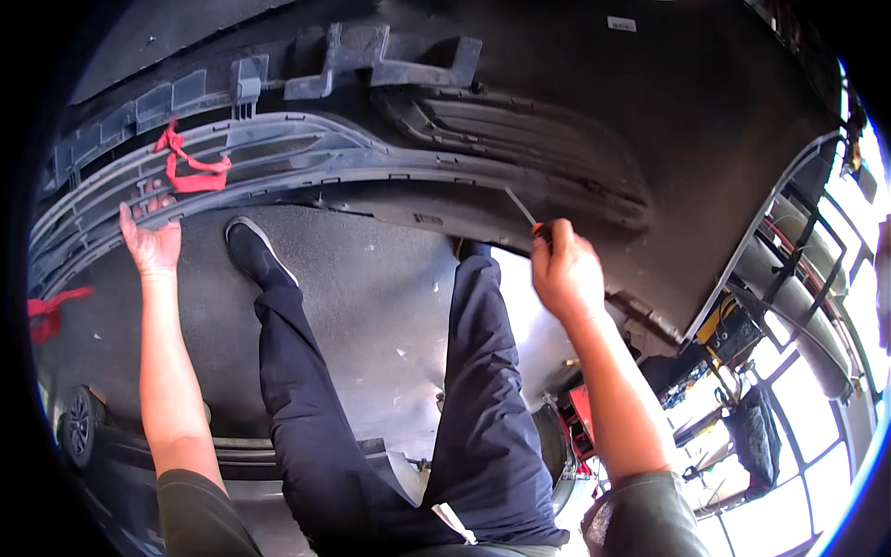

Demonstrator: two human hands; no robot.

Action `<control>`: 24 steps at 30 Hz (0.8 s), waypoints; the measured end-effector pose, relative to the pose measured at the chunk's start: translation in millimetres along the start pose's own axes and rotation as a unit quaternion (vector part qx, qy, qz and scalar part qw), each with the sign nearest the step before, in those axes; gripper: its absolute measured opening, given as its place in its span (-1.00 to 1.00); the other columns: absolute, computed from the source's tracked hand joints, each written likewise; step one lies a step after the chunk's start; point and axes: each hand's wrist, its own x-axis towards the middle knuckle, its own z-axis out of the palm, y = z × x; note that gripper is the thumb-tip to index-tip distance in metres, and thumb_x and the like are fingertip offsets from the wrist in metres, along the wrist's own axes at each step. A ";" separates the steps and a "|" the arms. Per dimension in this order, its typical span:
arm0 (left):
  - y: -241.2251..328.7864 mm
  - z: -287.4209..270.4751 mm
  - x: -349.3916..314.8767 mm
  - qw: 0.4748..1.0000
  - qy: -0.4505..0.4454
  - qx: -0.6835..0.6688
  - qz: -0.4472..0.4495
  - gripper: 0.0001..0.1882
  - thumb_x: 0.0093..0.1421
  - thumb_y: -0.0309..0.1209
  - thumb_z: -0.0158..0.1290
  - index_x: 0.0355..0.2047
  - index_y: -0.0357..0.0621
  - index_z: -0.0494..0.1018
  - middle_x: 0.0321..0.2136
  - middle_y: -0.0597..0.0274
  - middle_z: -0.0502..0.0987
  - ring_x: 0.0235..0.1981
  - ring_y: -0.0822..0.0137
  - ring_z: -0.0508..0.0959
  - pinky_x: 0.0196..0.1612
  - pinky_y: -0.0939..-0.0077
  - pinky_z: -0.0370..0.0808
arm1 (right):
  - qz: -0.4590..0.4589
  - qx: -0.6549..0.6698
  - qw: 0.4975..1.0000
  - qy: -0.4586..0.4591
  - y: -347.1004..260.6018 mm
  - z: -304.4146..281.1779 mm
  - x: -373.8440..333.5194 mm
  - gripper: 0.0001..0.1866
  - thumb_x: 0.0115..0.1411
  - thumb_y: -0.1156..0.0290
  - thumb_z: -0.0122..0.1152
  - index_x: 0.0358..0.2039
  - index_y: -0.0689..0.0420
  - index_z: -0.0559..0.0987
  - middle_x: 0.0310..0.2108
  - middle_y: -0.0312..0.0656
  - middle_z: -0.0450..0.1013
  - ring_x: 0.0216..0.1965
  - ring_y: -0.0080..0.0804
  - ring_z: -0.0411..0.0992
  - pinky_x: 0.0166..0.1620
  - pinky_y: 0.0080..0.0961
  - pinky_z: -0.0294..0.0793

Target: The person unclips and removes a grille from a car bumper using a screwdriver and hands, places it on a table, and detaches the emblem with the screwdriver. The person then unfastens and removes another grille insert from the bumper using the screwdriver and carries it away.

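A large black car bumper (pixel 724 121) spans the upper part of the head view, its inner side showing, with a long slatted grille (pixel 306 139) along it. My left hand (pixel 153 241) is closed round the grille's lower bar at the left, fingers reaching up among the slats. In my right hand (pixel 568 269) is a screwdriver (pixel 522 208) with an orange and black handle. Its thin shaft points up and left, and the tip lies at the grille's lower edge; whether it touches, I cannot tell. Between the slats hangs a red strap (pixel 200 181), above my left hand.
Another red strap (pixel 58 311) hangs at the far left. My legs stand apart on the grey floor (pixel 371 288), one shoe (pixel 255 251) below the grille. A car wheel (pixel 82 427) is at lower left. Racks (pixel 798 251) and a dark bag (pixel 754 436) stand at right.
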 end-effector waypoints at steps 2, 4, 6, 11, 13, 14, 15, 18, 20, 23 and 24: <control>4.9 3.9 5.1 1.000 -0.005 0.006 0.001 -0.54 0.39 -0.08 0.16 0.15 -0.08 0.46 0.22 0.02 0.53 0.23 0.09 0.49 0.12 0.20 0.46 | -0.003 0.000 1.000 0.027 14.7 1.8 0.0 -0.81 0.36 0.28 0.13 -0.21 0.15 0.52 -0.38 0.08 0.59 -0.30 0.18 0.55 -0.17 0.11 0.51; 5.1 0.6 5.9 1.000 0.004 0.008 0.004 -0.53 0.39 -0.08 0.16 0.16 -0.09 0.46 0.22 0.01 0.52 0.24 0.08 0.49 0.13 0.19 0.46 | 0.021 0.025 0.999 0.030 13.8 -1.8 3.9 -0.77 0.40 0.25 0.12 -0.18 0.17 0.55 -0.41 0.09 0.59 -0.29 0.20 0.57 -0.17 0.08 0.53; 2.4 -2.5 2.7 1.000 -0.022 -0.004 -0.021 -0.52 0.39 -0.08 0.16 0.17 -0.08 0.44 0.24 0.00 0.50 0.25 0.07 0.48 0.15 0.16 0.45 | 0.061 0.043 0.997 0.007 17.7 2.8 8.0 -0.74 0.41 0.24 0.13 -0.18 0.19 0.57 -0.39 0.12 0.60 -0.27 0.21 0.58 -0.17 0.05 0.54; 2.7 -8.2 -1.2 1.000 0.014 0.000 0.003 -0.50 0.40 -0.08 0.15 0.19 -0.09 0.42 0.26 0.00 0.48 0.28 0.07 0.45 0.20 0.10 0.44 | 0.136 0.102 0.985 -0.008 20.9 14.0 -0.3 -0.70 0.44 0.23 0.11 -0.12 0.21 0.63 -0.30 0.17 0.63 -0.18 0.23 0.61 -0.13 -0.04 0.58; 7.8 -7.1 -1.9 0.999 -0.036 -0.009 -0.008 -0.50 0.40 -0.07 0.16 0.20 -0.09 0.41 0.26 0.00 0.48 0.29 0.06 0.44 0.23 0.07 0.43 | 0.141 0.103 0.985 -0.004 21.2 22.2 -3.7 -0.69 0.45 0.21 0.10 -0.09 0.19 0.63 -0.29 0.17 0.63 -0.16 0.22 0.61 -0.11 -0.05 0.58; 8.0 -6.1 -3.3 1.000 -0.026 -0.005 -0.006 -0.50 0.40 -0.08 0.15 0.20 -0.08 0.40 0.26 0.01 0.47 0.30 0.06 0.43 0.24 0.05 0.42 | 0.134 0.107 0.985 0.003 22.0 25.6 -4.7 -0.69 0.46 0.20 0.10 -0.08 0.19 0.63 -0.28 0.17 0.63 -0.16 0.23 0.61 -0.11 -0.05 0.58; 6.5 -3.1 -4.3 1.000 -0.016 -0.002 -0.004 -0.49 0.40 -0.08 0.15 0.21 -0.08 0.40 0.27 0.02 0.46 0.30 0.06 0.43 0.25 0.03 0.42 | 0.127 0.110 0.986 0.011 22.6 26.9 -4.2 -0.68 0.46 0.19 0.10 -0.07 0.18 0.62 -0.28 0.18 0.63 -0.16 0.23 0.61 -0.10 -0.04 0.58; 0.4 6.8 -8.9 0.999 0.041 0.008 0.009 -0.48 0.40 -0.08 0.15 0.23 -0.06 0.38 0.28 0.03 0.45 0.30 0.05 0.43 0.26 0.02 0.41 | 0.175 0.113 0.978 -0.013 23.5 26.0 3.4 -0.67 0.47 0.18 0.09 -0.06 0.19 0.61 -0.26 0.19 0.62 -0.15 0.24 0.60 -0.10 -0.03 0.58; 0.1 13.4 -12.5 0.998 0.055 0.018 0.011 -0.48 0.40 -0.07 0.14 0.24 -0.06 0.38 0.28 0.03 0.45 0.31 0.06 0.43 0.26 0.02 0.41 | 0.159 0.112 0.981 -0.007 26.7 29.4 8.1 -0.67 0.47 0.17 0.09 -0.06 0.19 0.61 -0.26 0.20 0.62 -0.15 0.25 0.60 -0.10 -0.02 0.57; 10.2 13.4 -9.4 0.998 0.049 0.032 0.008 -0.47 0.41 -0.06 0.12 0.25 -0.05 0.37 0.28 0.04 0.46 0.31 0.07 0.42 0.27 0.04 0.40 | 0.146 0.114 0.983 -0.008 29.5 35.0 8.2 -0.66 0.48 0.17 0.08 -0.07 0.19 0.61 -0.27 0.21 0.62 -0.15 0.26 0.60 -0.11 0.00 0.57; 10.9 16.8 -9.1 0.999 0.030 0.033 0.000 -0.46 0.41 -0.05 0.11 0.26 -0.05 0.36 0.28 0.04 0.46 0.31 0.08 0.42 0.27 0.05 0.39 | 0.149 0.116 0.982 -0.014 29.9 37.2 7.1 -0.66 0.48 0.17 0.08 -0.07 0.20 0.61 -0.27 0.21 0.62 -0.15 0.26 0.60 -0.11 0.00 0.57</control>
